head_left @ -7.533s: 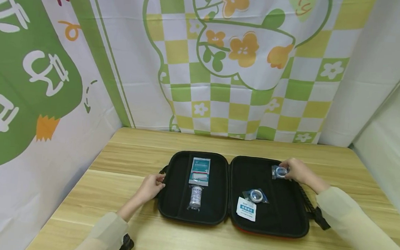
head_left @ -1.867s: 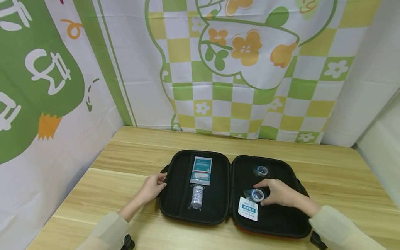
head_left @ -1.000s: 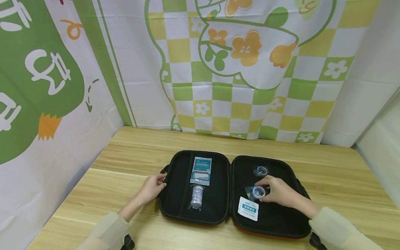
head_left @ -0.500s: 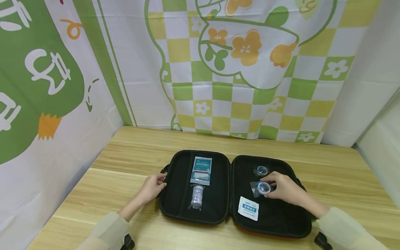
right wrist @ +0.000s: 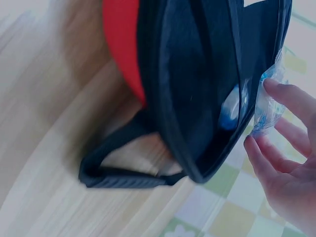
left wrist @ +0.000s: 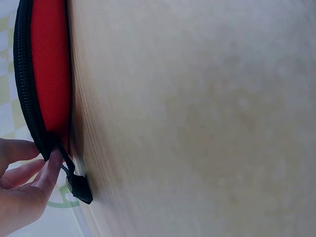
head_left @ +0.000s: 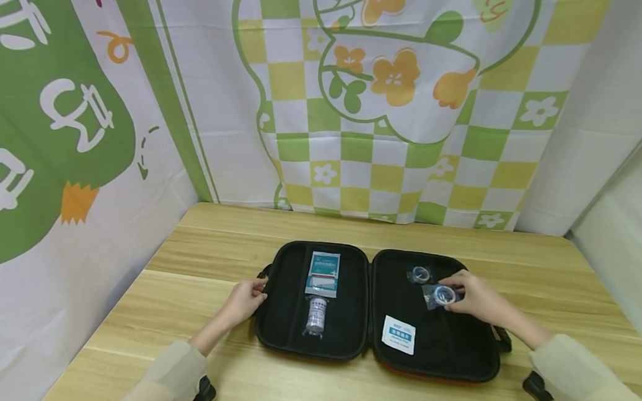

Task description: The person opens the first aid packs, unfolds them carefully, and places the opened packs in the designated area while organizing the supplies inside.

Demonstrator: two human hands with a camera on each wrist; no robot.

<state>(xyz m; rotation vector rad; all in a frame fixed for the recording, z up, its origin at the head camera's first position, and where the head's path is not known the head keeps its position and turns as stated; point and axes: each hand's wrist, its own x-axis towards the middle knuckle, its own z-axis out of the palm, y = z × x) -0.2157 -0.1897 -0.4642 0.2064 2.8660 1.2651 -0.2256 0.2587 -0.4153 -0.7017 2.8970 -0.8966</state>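
Note:
A zip-up case (head_left: 444, 352), black inside and red outside, lies unfolded on the table. My right hand (head_left: 476, 298) pinches a plastic-wrapped tape roll (head_left: 445, 295) between thumb and fingers over the case's right half. In the right wrist view the clear wrapper (right wrist: 269, 106) shows at those fingertips. Another wrapped tape roll (head_left: 420, 274) lies just behind and left of it. A white square packet (head_left: 398, 335) is near the hinge. My left hand (head_left: 244, 301) pinches the case's left edge; in the left wrist view its fingers are beside the black zipper pull (left wrist: 79, 188).
The case's left half holds a teal packet (head_left: 324, 274) and a wrapped white roll (head_left: 316, 316). A black carry handle (right wrist: 123, 180) sticks out from the right side. Behind the wooden table (head_left: 308, 386) hangs a printed curtain (head_left: 351, 165).
One tape roll was released at the back of the right half. My right hand then took up the other beside the white packet and carried it back and right. My left hand stays put.

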